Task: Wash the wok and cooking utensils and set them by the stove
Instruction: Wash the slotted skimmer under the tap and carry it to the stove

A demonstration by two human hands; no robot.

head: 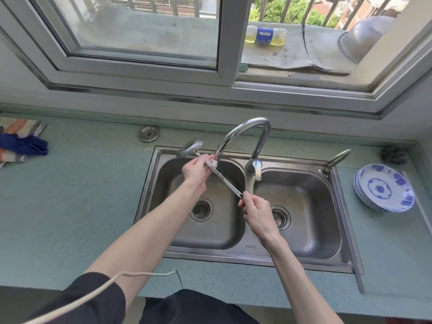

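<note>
A pale green countertop [70,206] runs under a window, with a steel double sink [247,250] set into it. Nearest me, the right hand [258,215] pinches the tail of a metal ladle [219,176] over the divider between the basins. Further off, the left hand [196,169] grips the shaft near the bowl, under the faucet [243,134], where water or suds whiten it. This looks like the rinsing of one utensil; next it likely wants turning and shaking dry. No wok or stove is visible.
</note>
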